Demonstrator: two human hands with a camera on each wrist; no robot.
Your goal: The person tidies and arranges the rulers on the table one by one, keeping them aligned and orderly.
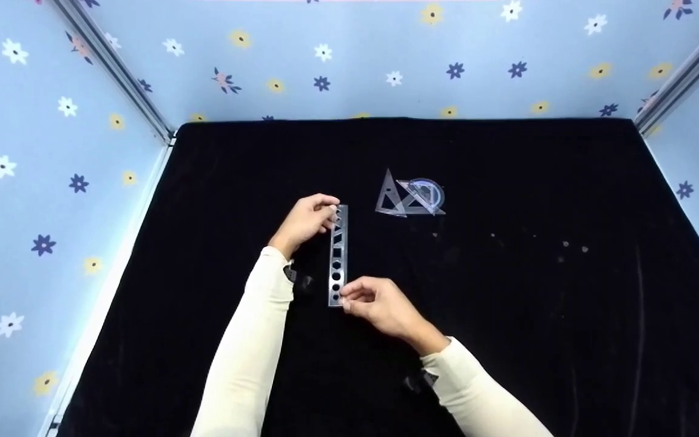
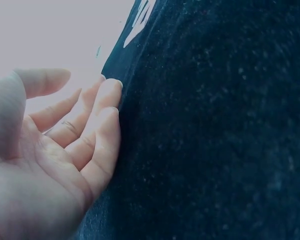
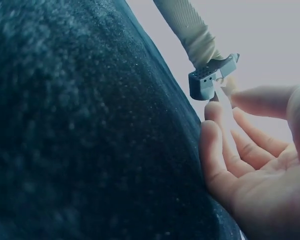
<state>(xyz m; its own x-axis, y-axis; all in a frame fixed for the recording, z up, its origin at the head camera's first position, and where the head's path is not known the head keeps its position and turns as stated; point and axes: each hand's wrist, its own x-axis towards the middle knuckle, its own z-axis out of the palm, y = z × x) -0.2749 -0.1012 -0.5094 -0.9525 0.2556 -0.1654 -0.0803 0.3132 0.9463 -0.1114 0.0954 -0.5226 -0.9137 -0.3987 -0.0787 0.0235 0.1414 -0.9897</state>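
A clear plastic stencil ruler (image 1: 343, 258) with a row of cut-out shapes lies lengthwise away from me in the head view. My left hand (image 1: 307, 220) is at its far end, fingertips right at the left edge. In the left wrist view that hand's thumb and loosely bent fingers (image 2: 107, 92) stand apart, with no ruler visible between them. My right hand (image 1: 386, 305) pinches the near end between thumb and fingers. A pale strip of the ruler (image 3: 224, 102) shows between them in the right wrist view.
Beyond the ruler to the right, a clear set square (image 1: 388, 182), another set square (image 1: 425, 211) and a protractor (image 1: 439, 193) overlap. Black cloth (image 1: 507, 303) covers the table, with small specks at right. Flowered walls (image 1: 374, 54) surround it on three sides.
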